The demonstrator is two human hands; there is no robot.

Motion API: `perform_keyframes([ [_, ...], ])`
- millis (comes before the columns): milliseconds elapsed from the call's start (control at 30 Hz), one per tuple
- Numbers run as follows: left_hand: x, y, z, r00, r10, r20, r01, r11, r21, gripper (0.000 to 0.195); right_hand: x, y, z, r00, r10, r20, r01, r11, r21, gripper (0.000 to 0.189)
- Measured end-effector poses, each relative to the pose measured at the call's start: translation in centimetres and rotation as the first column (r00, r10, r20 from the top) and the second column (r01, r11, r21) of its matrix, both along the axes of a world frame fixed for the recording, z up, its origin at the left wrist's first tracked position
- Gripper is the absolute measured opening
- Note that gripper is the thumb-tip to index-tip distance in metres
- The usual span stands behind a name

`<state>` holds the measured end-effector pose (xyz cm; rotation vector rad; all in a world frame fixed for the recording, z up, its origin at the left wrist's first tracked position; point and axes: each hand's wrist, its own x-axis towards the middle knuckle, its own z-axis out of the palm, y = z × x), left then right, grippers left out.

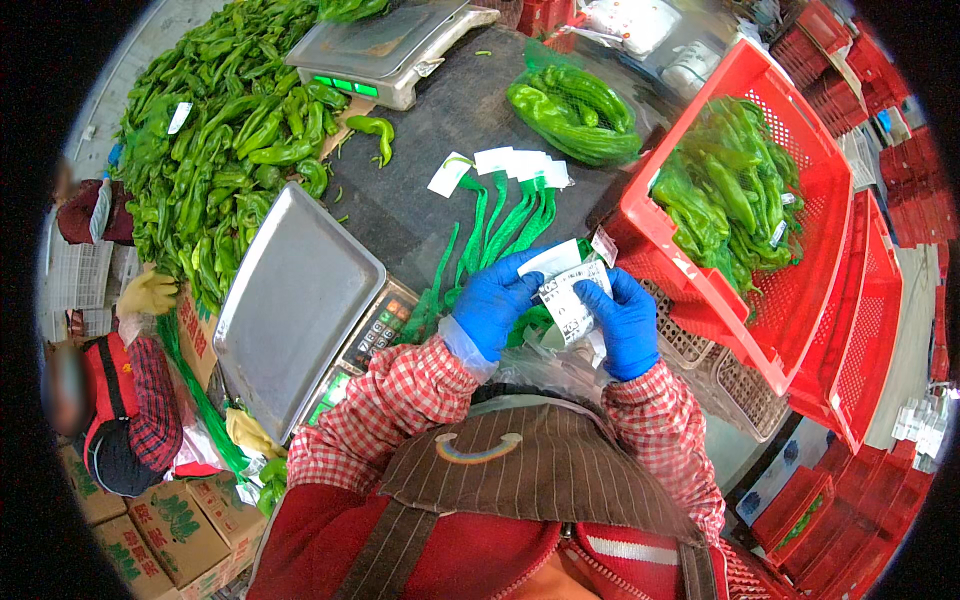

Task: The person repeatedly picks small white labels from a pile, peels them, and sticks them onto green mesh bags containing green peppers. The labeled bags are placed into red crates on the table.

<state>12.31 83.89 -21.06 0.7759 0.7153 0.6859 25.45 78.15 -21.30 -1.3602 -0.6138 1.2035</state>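
Both my hands wear blue gloves. My left hand (pixel 491 307) pinches a blank-faced white label (pixel 553 259) between thumb and fingers. My right hand (pixel 626 326) has its thumb pressed on a printed label (pixel 568 304), which overlaps the white one and bears writing and codes. Green mesh shows just behind the labels, partly hidden by my fingers. Beyond my left hand, several flat green mesh bags (pixel 514 214) lie on the dark tabletop (pixel 420 195), each with a white tag (pixel 517 163) at its far end.
A filled net of green peppers (pixel 574 116) lies beyond the tags. On the right, a red crate (pixel 637 199) holds bagged peppers (pixel 727 191). Left are a weighing scale (pixel 300 300) and a large heap of loose peppers (pixel 217 142). Another scale (pixel 382 52) stands behind; a co-worker (pixel 135 405) is at far left.
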Motion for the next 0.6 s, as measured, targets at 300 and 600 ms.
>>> perform_keyframes([
  [300, 0.0, -0.3, 0.3, 0.998, -0.05, 0.038, 0.048, 0.998, 0.043, 0.031, -1.0, 0.8, -0.6, 0.998, -0.051, -0.041, 0.05, 0.999, -0.016, 0.012],
  [600, -0.5, 0.0, -0.2, 0.99, -0.125, 0.069, 0.121, 0.991, 0.059, 0.032, -1.5, 1.2, -1.3, 0.997, -0.072, 0.022, 0.072, 0.997, 0.001, 0.012],
])
